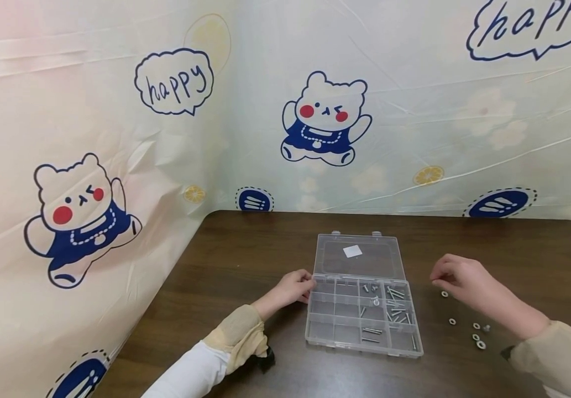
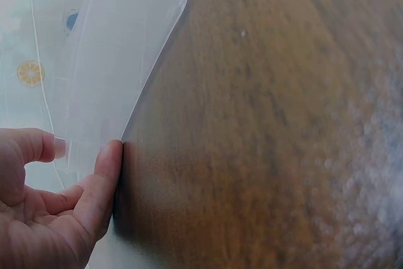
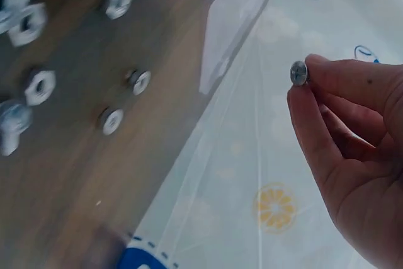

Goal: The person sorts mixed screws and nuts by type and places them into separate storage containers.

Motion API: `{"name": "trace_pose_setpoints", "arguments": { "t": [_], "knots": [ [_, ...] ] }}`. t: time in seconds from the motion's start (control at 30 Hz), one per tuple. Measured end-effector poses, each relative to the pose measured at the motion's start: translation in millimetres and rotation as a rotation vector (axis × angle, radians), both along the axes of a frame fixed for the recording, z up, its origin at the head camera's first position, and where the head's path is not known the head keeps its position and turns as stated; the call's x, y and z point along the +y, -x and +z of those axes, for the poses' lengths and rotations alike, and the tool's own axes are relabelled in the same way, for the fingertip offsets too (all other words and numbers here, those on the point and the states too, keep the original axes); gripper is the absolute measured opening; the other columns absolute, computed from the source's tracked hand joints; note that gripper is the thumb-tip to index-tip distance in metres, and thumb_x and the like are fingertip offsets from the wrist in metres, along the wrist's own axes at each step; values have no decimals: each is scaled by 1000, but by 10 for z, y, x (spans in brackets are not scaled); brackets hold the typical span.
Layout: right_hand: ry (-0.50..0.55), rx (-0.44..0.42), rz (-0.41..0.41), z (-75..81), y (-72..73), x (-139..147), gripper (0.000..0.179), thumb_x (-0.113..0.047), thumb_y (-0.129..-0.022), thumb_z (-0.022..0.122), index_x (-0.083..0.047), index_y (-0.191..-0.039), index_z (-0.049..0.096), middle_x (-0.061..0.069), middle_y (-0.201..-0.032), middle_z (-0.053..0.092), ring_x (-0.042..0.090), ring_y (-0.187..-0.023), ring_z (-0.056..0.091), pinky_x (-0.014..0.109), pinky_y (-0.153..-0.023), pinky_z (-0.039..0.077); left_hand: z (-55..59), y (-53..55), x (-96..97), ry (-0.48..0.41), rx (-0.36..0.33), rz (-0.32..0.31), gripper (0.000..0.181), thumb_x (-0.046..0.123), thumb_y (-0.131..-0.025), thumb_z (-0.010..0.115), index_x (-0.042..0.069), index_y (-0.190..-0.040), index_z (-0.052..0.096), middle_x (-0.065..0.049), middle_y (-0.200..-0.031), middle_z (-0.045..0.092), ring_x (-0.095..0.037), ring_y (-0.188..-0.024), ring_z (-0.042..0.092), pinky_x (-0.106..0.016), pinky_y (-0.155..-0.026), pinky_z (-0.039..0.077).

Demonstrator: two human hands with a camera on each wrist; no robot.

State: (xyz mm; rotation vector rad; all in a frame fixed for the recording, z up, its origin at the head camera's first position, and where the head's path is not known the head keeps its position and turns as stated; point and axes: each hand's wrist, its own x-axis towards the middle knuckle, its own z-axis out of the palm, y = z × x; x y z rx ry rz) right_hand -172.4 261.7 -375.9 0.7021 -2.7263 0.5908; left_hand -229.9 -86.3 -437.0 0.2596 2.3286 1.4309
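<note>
My left hand [image 1: 292, 287] grips the left side of a clear plastic compartment box [image 1: 321, 330], near the hinge. In the left wrist view its thumb and fingers sit on either side of the box wall [image 2: 107, 61]. To the right of the box, my right hand [image 1: 469, 282] is raised over the table. It pinches a small screw [image 3: 299, 74] between thumb and fingertip; the cross-slotted head shows, and the shank is hidden. Long screws [image 1: 396, 293] and shorter ones lie in the right-hand compartments.
Several nuts [image 1: 481, 345] and a loose screw [image 1: 486, 328] are scattered on the dark wooden table [image 1: 355, 376] below my right forearm. The box lid [image 1: 330, 257] lies opened back, away from me. A printed curtain [image 1: 255, 138] hangs behind the table.
</note>
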Motion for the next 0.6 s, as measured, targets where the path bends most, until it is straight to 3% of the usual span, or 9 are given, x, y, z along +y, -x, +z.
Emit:
{"name": "trace_pose_setpoints", "arguments": {
  "t": [0.1, 0.6],
  "knots": [
    [6, -33, 13, 51, 24, -89, 14, 0, -70, 73, -10, -75, 65, -6, -76, 57, 6, -66, 51, 23, -55, 50, -1, 3, 1, -3, -5, -1, 19, 7, -88, 50, -9, -97, 52, -7, -74, 53, -11, -62, 54, -29, -59, 57],
    [57, -35, 127, 144, 140, -468, 14, 4, -71, 71, -8, -79, 68, -4, -77, 61, 9, -68, 55, 25, -59, 53, -18, 9, 0, 12, 1, 0, 20, 8, -88, 51, -9, -97, 52, -8, -75, 54, -11, -61, 53, -29, -59, 57]
  ]
}}
